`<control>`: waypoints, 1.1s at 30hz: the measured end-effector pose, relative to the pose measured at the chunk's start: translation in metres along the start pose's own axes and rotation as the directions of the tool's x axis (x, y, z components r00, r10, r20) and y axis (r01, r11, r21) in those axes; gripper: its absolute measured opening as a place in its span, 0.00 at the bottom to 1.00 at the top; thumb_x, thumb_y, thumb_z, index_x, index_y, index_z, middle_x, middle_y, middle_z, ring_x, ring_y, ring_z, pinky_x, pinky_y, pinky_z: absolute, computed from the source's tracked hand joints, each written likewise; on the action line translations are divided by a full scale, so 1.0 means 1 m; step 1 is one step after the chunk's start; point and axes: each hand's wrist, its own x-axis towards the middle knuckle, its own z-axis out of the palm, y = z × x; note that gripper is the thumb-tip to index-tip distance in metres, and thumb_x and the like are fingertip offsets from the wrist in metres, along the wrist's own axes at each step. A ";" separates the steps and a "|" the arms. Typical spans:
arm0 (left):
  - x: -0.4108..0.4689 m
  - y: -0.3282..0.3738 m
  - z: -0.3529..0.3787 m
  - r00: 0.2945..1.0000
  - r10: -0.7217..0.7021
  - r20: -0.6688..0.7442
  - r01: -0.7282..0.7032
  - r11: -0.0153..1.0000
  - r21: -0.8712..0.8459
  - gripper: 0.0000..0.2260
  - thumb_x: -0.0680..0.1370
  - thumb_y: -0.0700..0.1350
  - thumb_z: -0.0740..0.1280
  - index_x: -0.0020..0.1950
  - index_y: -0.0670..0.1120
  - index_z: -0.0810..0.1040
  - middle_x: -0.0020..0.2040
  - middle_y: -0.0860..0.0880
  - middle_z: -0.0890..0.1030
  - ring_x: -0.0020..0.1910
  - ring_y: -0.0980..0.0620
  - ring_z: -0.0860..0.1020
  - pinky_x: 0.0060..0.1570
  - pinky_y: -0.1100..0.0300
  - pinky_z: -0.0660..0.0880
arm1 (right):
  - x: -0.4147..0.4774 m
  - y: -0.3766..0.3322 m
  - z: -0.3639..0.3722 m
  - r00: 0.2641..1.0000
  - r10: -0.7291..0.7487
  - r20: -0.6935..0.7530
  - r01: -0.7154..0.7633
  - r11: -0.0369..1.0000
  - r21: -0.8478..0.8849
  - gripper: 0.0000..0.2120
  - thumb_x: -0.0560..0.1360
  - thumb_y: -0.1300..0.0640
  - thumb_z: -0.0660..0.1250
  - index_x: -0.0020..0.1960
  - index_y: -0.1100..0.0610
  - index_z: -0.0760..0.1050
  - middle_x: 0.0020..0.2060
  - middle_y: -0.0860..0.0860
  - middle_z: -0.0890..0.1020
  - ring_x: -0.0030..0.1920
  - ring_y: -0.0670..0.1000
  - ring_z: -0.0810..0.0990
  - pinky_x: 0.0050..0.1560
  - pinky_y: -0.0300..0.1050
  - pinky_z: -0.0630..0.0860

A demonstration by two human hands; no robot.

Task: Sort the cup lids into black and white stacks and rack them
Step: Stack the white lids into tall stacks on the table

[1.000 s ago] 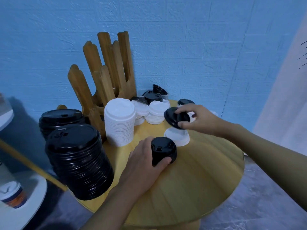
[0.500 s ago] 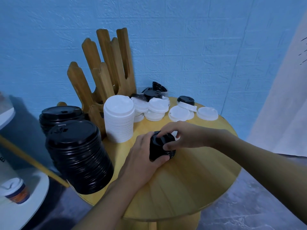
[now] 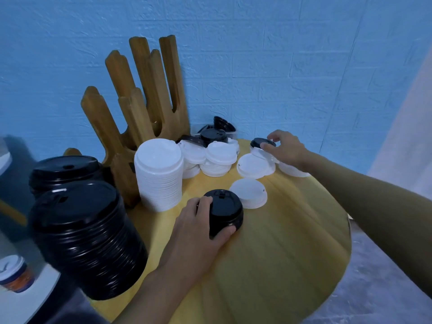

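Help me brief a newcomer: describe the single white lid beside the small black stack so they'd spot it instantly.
Start at the round yellow table. Near its middle the left hand grips a short black stack; the white lid lies just behind it. It lies alone beside that stack, while the other white lids cluster nearer the wall.

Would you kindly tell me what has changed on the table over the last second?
The right hand set its carried lid onto the small black stack, then reached farther away and now pinches the far black lid. The left hand still grips the small black stack. The tall white stack and wooden rack stayed put.
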 end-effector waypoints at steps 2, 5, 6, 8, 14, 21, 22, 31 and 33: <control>0.002 0.000 0.001 1.000 -0.009 -0.003 0.009 1.000 0.006 0.30 0.76 0.63 0.66 0.73 0.55 0.61 0.66 0.60 0.64 0.65 0.58 0.66 0.64 0.63 0.65 | 0.022 0.010 0.004 0.999 0.045 0.014 -0.044 0.998 -0.053 0.22 0.76 0.43 0.66 0.66 0.52 0.72 0.63 0.53 0.75 0.64 0.58 0.72 0.65 0.56 0.68; 0.001 -0.002 0.002 1.000 -0.014 0.004 0.014 1.000 0.013 0.30 0.76 0.65 0.65 0.73 0.58 0.58 0.66 0.63 0.61 0.65 0.61 0.64 0.66 0.64 0.64 | 0.053 0.019 0.013 0.996 0.077 0.034 -0.073 0.992 -0.101 0.24 0.76 0.41 0.66 0.67 0.50 0.71 0.65 0.55 0.74 0.65 0.59 0.71 0.66 0.56 0.67; 0.002 -0.003 0.003 1.000 -0.025 0.013 0.025 1.000 0.013 0.30 0.76 0.66 0.64 0.73 0.59 0.56 0.67 0.64 0.59 0.66 0.62 0.63 0.67 0.64 0.63 | 0.062 0.022 0.017 0.995 0.085 0.045 -0.080 0.991 -0.108 0.24 0.75 0.40 0.67 0.67 0.50 0.71 0.66 0.55 0.73 0.65 0.59 0.71 0.67 0.56 0.67; 0.004 -0.004 0.003 0.999 -0.041 0.022 0.040 0.999 0.024 0.32 0.75 0.66 0.64 0.74 0.60 0.54 0.68 0.64 0.57 0.67 0.63 0.62 0.68 0.66 0.61 | 0.079 0.027 0.022 0.993 0.096 0.071 -0.089 0.991 -0.104 0.26 0.74 0.39 0.67 0.67 0.51 0.71 0.68 0.54 0.73 0.66 0.59 0.71 0.67 0.57 0.67; 0.010 -0.007 0.006 0.999 -0.034 0.001 0.034 0.999 0.016 0.33 0.73 0.67 0.64 0.74 0.60 0.56 0.64 0.67 0.57 0.66 0.65 0.62 0.67 0.67 0.60 | 0.108 0.031 0.034 0.984 0.112 0.139 -0.111 0.994 -0.018 0.28 0.73 0.45 0.73 0.67 0.58 0.71 0.63 0.55 0.74 0.58 0.56 0.75 0.55 0.50 0.74; 0.007 -0.007 0.006 1.000 -0.013 -0.011 0.013 1.000 -0.006 0.30 0.73 0.68 0.63 0.71 0.60 0.60 0.62 0.66 0.63 0.64 0.63 0.66 0.66 0.63 0.65 | 0.098 0.030 0.031 0.997 0.042 -0.059 -0.042 0.999 0.014 0.20 0.69 0.41 0.73 0.52 0.51 0.74 0.49 0.50 0.79 0.50 0.56 0.78 0.59 0.61 0.74; 0.008 -0.006 0.006 1.000 -0.012 -0.012 0.012 1.000 -0.008 0.31 0.72 0.67 0.63 0.71 0.59 0.60 0.62 0.66 0.63 0.64 0.63 0.66 0.66 0.63 0.65 | 0.095 0.028 0.026 0.997 0.025 -0.077 -0.024 1.000 0.017 0.19 0.69 0.40 0.72 0.52 0.50 0.73 0.49 0.49 0.78 0.51 0.56 0.77 0.60 0.62 0.73; 0.008 -0.002 0.004 0.999 -0.048 0.013 0.049 0.999 -0.005 0.30 0.74 0.63 0.69 0.71 0.57 0.61 0.66 0.59 0.66 0.65 0.57 0.67 0.67 0.57 0.68 | 0.000 -0.021 -0.010 0.964 -0.255 0.080 0.232 0.947 0.223 0.16 0.72 0.47 0.74 0.57 0.52 0.78 0.55 0.48 0.80 0.56 0.49 0.77 0.55 0.43 0.73; 0.008 -0.001 0.003 0.998 -0.054 0.016 0.054 0.998 -0.007 0.30 0.74 0.63 0.70 0.70 0.57 0.61 0.66 0.58 0.67 0.65 0.56 0.68 0.67 0.55 0.68 | -0.034 -0.035 -0.012 0.923 -0.340 0.177 0.293 0.924 0.247 0.13 0.72 0.48 0.74 0.54 0.49 0.79 0.54 0.45 0.81 0.54 0.43 0.77 0.50 0.37 0.71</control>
